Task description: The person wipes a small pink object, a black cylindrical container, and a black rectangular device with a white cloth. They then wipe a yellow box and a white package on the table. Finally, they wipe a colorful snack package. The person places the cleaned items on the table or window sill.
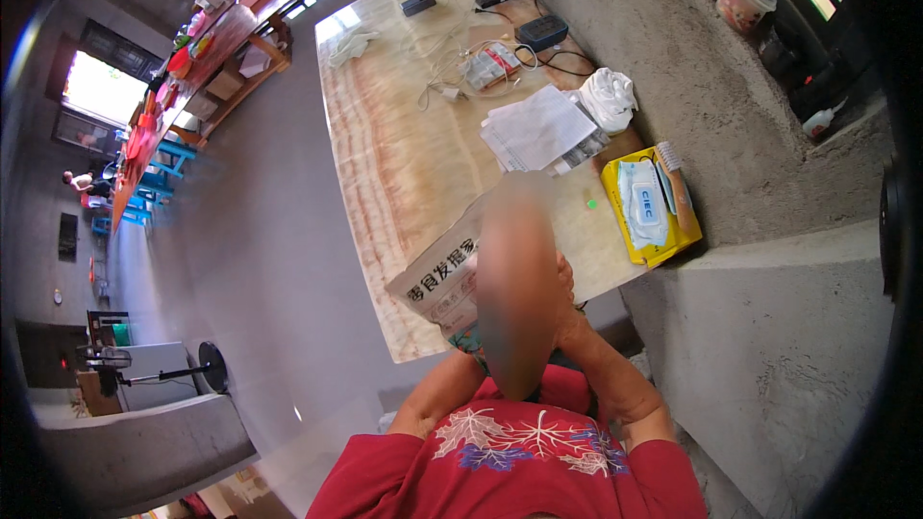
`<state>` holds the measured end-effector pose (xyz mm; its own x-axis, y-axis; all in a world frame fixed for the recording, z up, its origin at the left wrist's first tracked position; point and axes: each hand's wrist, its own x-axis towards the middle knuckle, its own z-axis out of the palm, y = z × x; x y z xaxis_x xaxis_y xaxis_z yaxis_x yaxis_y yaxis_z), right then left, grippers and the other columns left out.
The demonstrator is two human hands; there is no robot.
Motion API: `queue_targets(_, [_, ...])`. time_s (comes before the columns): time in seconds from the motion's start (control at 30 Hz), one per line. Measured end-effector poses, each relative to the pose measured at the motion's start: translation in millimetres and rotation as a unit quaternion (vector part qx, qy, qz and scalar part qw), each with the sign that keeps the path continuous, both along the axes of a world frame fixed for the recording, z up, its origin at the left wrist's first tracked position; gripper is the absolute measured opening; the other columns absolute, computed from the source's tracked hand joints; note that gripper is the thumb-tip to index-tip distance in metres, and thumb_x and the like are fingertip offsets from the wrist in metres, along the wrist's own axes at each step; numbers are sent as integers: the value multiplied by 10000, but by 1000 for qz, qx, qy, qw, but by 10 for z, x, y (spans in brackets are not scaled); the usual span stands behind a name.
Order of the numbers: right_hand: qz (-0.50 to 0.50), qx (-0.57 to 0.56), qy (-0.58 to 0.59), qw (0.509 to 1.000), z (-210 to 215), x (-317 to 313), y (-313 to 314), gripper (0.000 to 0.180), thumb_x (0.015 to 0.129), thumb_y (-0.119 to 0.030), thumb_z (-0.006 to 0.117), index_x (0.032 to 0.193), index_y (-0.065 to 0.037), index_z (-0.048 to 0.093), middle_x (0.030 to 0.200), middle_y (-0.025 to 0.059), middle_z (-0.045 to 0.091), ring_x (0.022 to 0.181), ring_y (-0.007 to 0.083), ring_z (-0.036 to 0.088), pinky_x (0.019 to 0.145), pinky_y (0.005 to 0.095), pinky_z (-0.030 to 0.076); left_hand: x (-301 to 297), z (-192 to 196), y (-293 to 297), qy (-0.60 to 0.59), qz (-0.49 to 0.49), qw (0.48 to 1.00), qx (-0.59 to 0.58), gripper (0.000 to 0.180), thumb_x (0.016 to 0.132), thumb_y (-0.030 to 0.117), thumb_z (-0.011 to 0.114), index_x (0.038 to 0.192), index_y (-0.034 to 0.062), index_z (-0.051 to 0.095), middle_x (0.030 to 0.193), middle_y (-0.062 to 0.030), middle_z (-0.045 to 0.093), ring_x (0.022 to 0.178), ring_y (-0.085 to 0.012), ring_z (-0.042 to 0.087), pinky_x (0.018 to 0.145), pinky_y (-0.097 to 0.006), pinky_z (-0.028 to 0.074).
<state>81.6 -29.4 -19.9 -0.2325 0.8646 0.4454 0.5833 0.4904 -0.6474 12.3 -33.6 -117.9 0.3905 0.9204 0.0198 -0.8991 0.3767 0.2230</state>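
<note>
Red cloth with a white and blue leaf print covers your shoulders at the bottom of the frame, and both bare forearms rise from it toward the near edge of the tabletop. Your right hand shows only as a few knuckles beside a blurred patch, and your left hand is almost wholly behind that patch, so you cannot tell how far either is open or what it grips. Both sit at a printed paper sack that lies on the near edge of the tabletop, its far part hidden by the blur. That tabletop is polished stone, cream with reddish veins, running long and narrow away from you. On its right edge near you sits a yellow box holding a soft packet of wipes and a brush. Farther along lie a stack of white papers, a crumpled white cloth, tangled cables and a dark router. Rough grey concrete borders the right side.
</note>
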Motion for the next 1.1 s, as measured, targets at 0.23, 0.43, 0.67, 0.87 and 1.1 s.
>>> queue_targets(0.23, [98, -26, -16, 995, -128, 77, -37, 471, 765, -206, 610, 1199, -49, 521, 1289, 175, 378, 1181, 352, 358, 962, 454, 320, -73, 125, -113, 33, -21, 998, -57, 438, 849, 405, 534, 1159, 112, 435, 944, -59, 502, 819, -206, 537, 754, -375, 472])
queue_targets(0.43, [173, -128, -80, 973, -140, 469, -158, 432, 730, -121, 613, 1153, -60, 547, 1161, 152, 448, 1093, 335, 407, 927, 413, 342, -131, 212, -210, 54, -35, 992, -107, 482, 840, 437, 532, 1185, 117, 425, 975, -69, 508, 810, -214, 550, 723, -371, 484])
queue_targets(0.67, [-40, -149, 18, 988, -266, 40, -60, 380, 781, -108, 567, 1147, -19, 524, 1136, 185, 446, 1069, 344, 429, 949, 405, 344, -53, 372, -241, 70, -23, 983, -170, 534, 831, 474, 530, 1216, 123, 413, 1011, -81, 515, 799, -223, 565, 688, -367, 499])
queue_targets(0.87, [135, 27, -66, 988, -51, -380, 25, 416, 733, -162, 585, 1111, 7, 543, 1197, 191, 438, 1102, 323, 418, 943, 393, 345, -46, -113, -341, 10, -184, 977, -102, 643, 799, 373, 631, 1285, 63, 347, 1086, -115, 520, 809, -220, 588, 691, -322, 525])
queue_targets(1.1, [267, 1, -102, 958, -150, -491, -97, 387, 708, -134, 572, 1067, 9, 559, 1245, 194, 446, 1204, 361, 367, 995, 447, 308, -158, -235, -330, -77, -227, 965, -111, 661, 837, 441, 563, 1307, 46, 320, 1112, -151, 516, 850, -257, 587, 766, -359, 508])
